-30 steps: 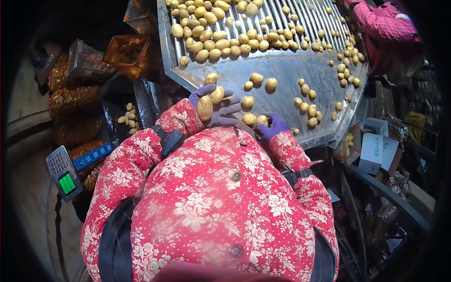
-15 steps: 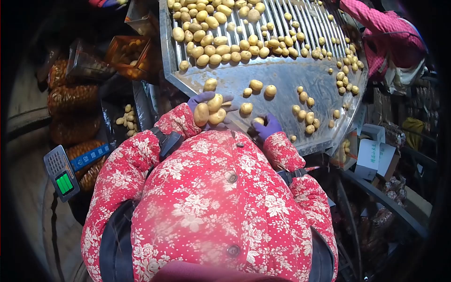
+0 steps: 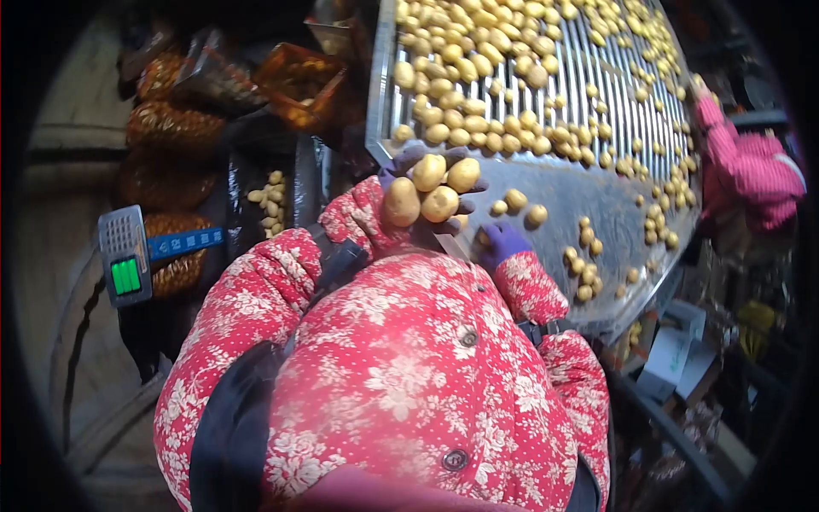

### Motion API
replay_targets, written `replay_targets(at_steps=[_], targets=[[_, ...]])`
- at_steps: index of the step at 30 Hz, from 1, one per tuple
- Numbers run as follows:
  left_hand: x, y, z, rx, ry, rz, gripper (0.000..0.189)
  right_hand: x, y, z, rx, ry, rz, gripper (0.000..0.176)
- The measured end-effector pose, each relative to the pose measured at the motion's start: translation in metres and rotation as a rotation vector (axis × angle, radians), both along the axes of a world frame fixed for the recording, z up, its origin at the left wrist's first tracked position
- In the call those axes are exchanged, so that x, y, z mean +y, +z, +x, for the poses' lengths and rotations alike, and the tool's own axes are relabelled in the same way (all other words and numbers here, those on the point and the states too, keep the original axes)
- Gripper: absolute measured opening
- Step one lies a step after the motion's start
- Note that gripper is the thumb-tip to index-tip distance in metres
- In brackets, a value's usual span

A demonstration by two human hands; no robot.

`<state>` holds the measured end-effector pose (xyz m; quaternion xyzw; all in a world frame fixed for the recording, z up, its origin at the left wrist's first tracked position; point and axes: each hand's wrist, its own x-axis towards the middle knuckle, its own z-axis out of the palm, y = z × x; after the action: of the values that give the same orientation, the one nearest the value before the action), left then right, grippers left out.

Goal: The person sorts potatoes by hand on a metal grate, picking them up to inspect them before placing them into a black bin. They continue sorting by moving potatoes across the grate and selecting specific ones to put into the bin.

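Note:
My left hand, in a purple glove, cups several potatoes at the near left edge of the metal table; its fingers spread under and behind them. My right hand, also gloved in purple, is just to the right with curled fingers close to the table's near edge. Whatever lies between those fingers is too dark to make out. Loose potatoes lie on the sheet beyond my right hand, and a small group lies to its right.
Many potatoes cover the slatted rack. A co-worker in pink reaches to its right side. On the left are an orange crate, filled net bags, a black-lined container and a scale display. White boxes sit lower right.
The view has shifted, so the table appears lower and farther right. My left hand now holds one more potato, with its fingers spread around them. The co-worker's arm reaches to the rack's edge.

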<state>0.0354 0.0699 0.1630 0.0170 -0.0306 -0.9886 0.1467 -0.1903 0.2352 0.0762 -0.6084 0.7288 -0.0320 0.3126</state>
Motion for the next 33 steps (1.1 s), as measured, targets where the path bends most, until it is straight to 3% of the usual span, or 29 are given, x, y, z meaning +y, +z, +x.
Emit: replay_targets(at_steps=[2,3,5,8,12,15,18,21,23,24,26,28,33], targets=[[0.001,0.024,-0.003,-0.162,0.128,-0.156,0.054,0.002,-0.001,-0.004,-0.057,0.035,-0.087,0.038],[0.004,0.035,-0.002,-0.265,0.208,-0.256,0.054,-0.001,-0.003,-0.005,-0.294,-0.214,-0.080,0.037],[-0.018,0.009,0.001,-0.249,0.049,0.066,0.055,-0.001,-0.007,-0.005,-0.758,-0.739,-0.042,0.036],[-0.005,0.022,0.010,-0.313,0.185,-0.046,0.054,-0.027,0.028,-0.020,-1.585,-0.954,0.032,0.047],[0.008,0.014,0.028,-0.227,0.326,-0.121,0.046,-0.059,0.057,-0.004,-1.728,-0.983,0.067,0.044],[0.012,-0.001,0.047,-0.194,0.458,-0.165,0.042,-0.065,0.033,-0.005,-1.776,-0.915,0.230,0.035],[0.000,0.003,0.076,-0.195,0.445,0.102,0.041,-0.066,0.039,0.009,-1.678,-0.956,0.306,0.030],[0.005,0.001,0.103,-0.234,0.588,-0.083,0.047,-0.071,0.028,0.018,-1.639,-1.018,0.328,0.025],[-0.002,-0.019,0.135,-0.166,0.633,-0.140,0.038,-0.075,0.032,0.027,-1.608,-1.027,0.319,0.024],[0.001,0.003,0.141,-0.265,0.670,0.020,0.028,-0.080,0.031,0.031,-1.588,-1.053,0.340,0.024],[0.004,0.007,0.157,-0.372,0.824,0.006,0.025,-0.089,0.025,0.033,-1.537,-1.106,0.371,0.023],[-0.001,-0.025,0.188,-0.235,0.866,-0.076,0.038,-0.095,0.031,0.044,-1.571,-1.079,0.385,0.023],[0.013,-0.037,0.231,-0.432,1.053,0.005,0.057,-0.125,0.023,0.064,-1.568,-0.771,0.543,0.028]])
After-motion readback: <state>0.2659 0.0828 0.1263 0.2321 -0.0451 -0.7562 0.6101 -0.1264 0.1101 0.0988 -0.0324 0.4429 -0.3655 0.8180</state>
